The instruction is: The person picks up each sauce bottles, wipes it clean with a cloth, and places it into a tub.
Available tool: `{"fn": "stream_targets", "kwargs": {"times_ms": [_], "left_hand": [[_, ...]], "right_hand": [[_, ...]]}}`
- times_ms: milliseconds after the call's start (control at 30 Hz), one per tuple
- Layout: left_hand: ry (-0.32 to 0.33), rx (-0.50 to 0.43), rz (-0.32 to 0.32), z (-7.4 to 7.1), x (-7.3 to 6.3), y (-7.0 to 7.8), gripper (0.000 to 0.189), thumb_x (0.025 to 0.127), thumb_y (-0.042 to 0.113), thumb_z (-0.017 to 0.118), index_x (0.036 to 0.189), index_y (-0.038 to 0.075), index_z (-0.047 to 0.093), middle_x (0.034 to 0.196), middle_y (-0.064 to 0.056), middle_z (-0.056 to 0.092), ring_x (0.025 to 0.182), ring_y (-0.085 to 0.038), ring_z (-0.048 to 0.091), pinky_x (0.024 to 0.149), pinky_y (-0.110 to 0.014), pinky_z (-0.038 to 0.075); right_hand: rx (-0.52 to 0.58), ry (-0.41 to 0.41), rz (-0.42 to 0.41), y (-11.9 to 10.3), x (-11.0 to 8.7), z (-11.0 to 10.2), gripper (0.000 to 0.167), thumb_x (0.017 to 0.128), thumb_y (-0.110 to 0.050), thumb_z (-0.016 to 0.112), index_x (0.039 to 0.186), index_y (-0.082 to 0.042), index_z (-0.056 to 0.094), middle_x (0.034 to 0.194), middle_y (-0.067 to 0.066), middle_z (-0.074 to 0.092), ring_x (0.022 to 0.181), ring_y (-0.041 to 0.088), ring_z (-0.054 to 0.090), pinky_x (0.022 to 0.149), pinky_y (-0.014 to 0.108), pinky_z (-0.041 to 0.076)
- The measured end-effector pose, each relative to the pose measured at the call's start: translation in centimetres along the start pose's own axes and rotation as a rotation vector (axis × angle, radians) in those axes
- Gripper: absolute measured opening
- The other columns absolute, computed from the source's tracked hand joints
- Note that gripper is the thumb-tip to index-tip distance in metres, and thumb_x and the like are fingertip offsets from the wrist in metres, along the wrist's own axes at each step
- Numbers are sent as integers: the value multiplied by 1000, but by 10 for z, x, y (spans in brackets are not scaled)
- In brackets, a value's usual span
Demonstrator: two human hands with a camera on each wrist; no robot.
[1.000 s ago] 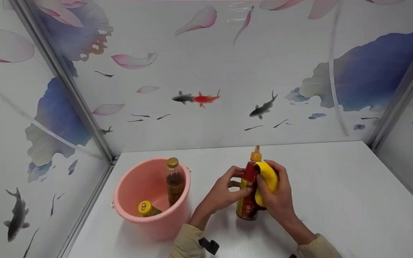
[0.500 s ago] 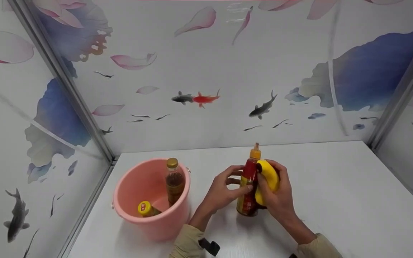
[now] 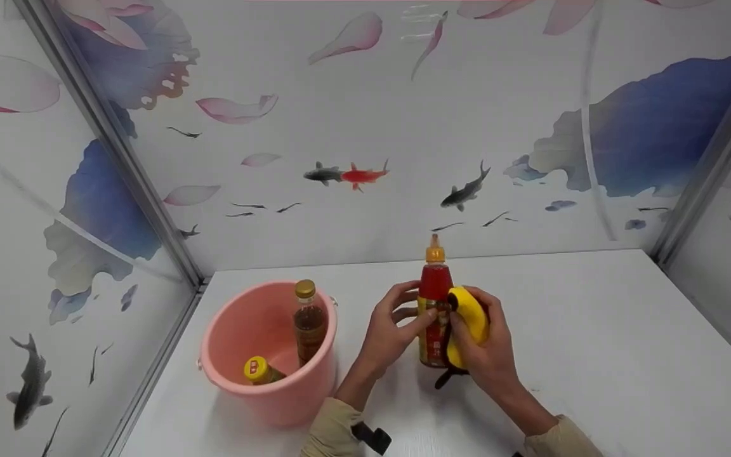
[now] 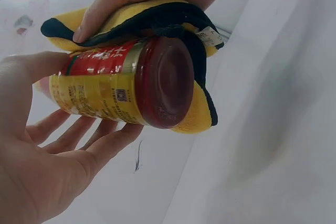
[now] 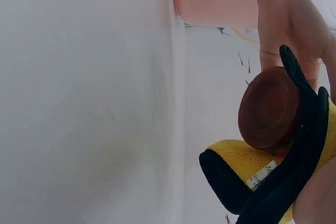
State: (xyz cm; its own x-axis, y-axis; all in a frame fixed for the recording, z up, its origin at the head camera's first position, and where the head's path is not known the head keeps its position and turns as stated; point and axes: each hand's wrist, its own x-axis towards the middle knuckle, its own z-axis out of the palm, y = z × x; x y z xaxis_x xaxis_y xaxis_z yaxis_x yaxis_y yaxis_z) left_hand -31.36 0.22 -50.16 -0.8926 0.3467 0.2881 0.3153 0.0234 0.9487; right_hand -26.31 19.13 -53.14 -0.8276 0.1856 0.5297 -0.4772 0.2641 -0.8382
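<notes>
A red sauce bottle (image 3: 434, 285) with an orange nozzle cap stands nearly upright in the air above the table. My left hand (image 3: 386, 330) grips it from the left, thumb on the front and fingers behind. In the left wrist view the yellow label and round base of the bottle (image 4: 113, 85) show. Against its right side my right hand (image 3: 489, 349) holds a folded yellow cloth (image 3: 472, 317) with dark edging. The cloth (image 4: 152, 19) wraps partly round the bottle in the left wrist view, and a white tag hangs from it. The bottle's base (image 5: 269, 108) faces the right wrist camera.
Left of the hands stands a pink bucket (image 3: 213, 355). Inside it are a bottle with a gold cap (image 3: 309, 327) and a yellow-capped container (image 3: 261, 369). Printed panels (image 3: 403, 127) in metal frames surround the white table (image 3: 606, 336) at the back and sides.
The bottle has risen, shifted slightly left and turned so more of its red front shows. Both hands stay on it, and a dark corner of the cloth now hangs below.
</notes>
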Motion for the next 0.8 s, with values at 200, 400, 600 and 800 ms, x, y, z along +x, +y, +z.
{"fn": "stream_targets", "kwargs": {"times_ms": [200, 400, 600, 800], "left_hand": [[3, -17, 16, -2, 1, 0, 57, 100, 34, 79, 152, 30, 57, 151, 6, 62, 137, -18, 62, 116, -43, 55], [-42, 30, -10, -2, -1, 1, 62, 97, 38, 82, 152, 30, 54, 153, 6, 60, 133, -19, 64, 111, -39, 58], [-82, 22, -46, -4, -2, 0, 59, 98, 38, 81, 150, 29, 54, 151, 1, 61, 127, -26, 68, 106, -43, 61], [-129, 62, -64, -3, -2, -2, 56, 99, 38, 80, 149, 27, 56, 149, -1, 63, 125, -23, 69, 102, -40, 63]], "right_hand": [[-21, -7, -10, -1, -2, 3, 57, 102, -15, 76, 152, -17, 50, 143, -8, 60, 117, 15, 63, 101, 18, 56], [-24, -5, -17, 0, -2, 3, 57, 102, -14, 76, 152, -17, 50, 142, -7, 60, 116, 16, 62, 99, 19, 56], [-52, -3, -33, 2, -2, 3, 57, 102, -13, 76, 153, -16, 50, 141, -6, 60, 114, 16, 61, 99, 18, 56], [-45, 7, -26, 3, 0, 0, 57, 103, -13, 75, 153, -15, 49, 140, -5, 60, 112, 16, 61, 97, 18, 56]]}}
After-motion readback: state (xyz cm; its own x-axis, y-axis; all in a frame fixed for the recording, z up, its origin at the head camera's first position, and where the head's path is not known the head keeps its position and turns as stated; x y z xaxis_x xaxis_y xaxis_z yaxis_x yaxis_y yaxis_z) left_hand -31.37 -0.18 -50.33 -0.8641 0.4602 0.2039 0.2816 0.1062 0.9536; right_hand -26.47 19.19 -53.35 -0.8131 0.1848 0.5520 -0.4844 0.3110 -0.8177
